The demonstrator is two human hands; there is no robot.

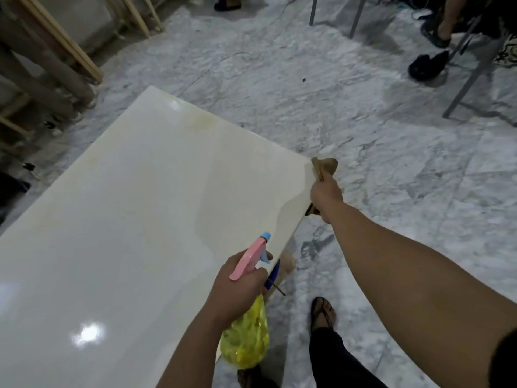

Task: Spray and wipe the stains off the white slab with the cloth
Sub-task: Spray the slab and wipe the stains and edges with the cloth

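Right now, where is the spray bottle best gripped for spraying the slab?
At the neck, as the left hand does: from behind the pink spray bottle head, a finger on the blue trigger. Its nozzle already points at the white slab; the yellow body hangs below.

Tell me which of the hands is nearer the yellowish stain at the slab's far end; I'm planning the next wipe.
Right. The right hand grips the cloth at the slab's right edge, nearer the stain; the left hand holds the spray bottle farther back.

Looks like a workshop or storeroom: marble floor (pixel 307 88), timber frames (pixel 56 43) stacked by the wall, loose cables (pixel 416 11), metal chair legs (pixel 470 77).
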